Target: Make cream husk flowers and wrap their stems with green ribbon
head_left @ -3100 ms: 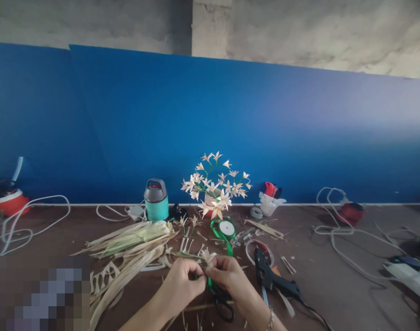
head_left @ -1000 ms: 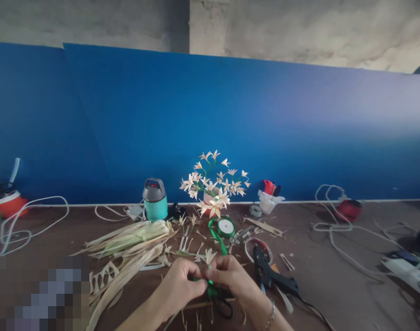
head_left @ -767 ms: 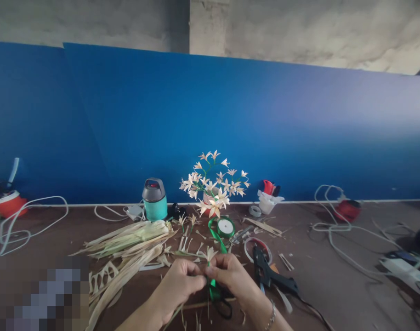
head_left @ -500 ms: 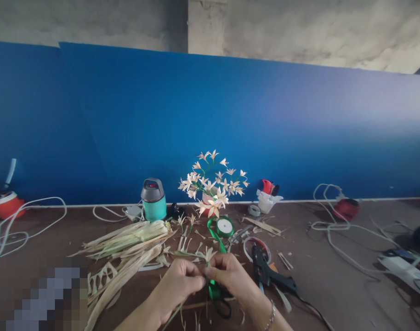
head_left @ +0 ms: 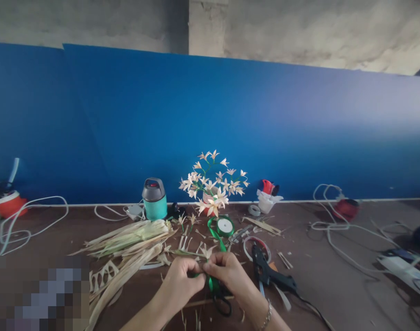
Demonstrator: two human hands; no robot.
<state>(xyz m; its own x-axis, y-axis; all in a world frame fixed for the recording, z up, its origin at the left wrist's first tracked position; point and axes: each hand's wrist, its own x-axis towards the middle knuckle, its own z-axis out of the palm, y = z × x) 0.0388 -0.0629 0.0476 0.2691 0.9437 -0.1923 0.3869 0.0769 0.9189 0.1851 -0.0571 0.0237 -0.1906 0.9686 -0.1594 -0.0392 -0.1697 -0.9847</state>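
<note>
A pale husk flower (head_left: 207, 251) stands upright just above my fingertips. My left hand (head_left: 185, 280) is closed in a pinch below it, with a bit of green at the fingers that looks like its stem. Beside it, my right hand (head_left: 227, 272) pinches at the base of the flower, where green ribbon (head_left: 211, 284) hangs down under the fingertips. The exact grip is partly hidden by the fingers. From behind my right hand the ribbon runs up to its green spool (head_left: 225, 226). Black-handled scissors (head_left: 222, 307) lie beneath the hands.
Dried husks (head_left: 134, 239) lie left. A vase of husk flowers (head_left: 210, 197) and a teal container (head_left: 155, 207) stand at the back. To the right are a glue gun (head_left: 270, 273), a tape roll (head_left: 256, 248) and white cables (head_left: 334, 225). A blue panel (head_left: 210, 115) rises behind.
The flower has tilted slightly and shows wider petals. My left hand has shifted a little to the right and its fingers have drawn in. The ribbon stays beneath my right fingertips.
</note>
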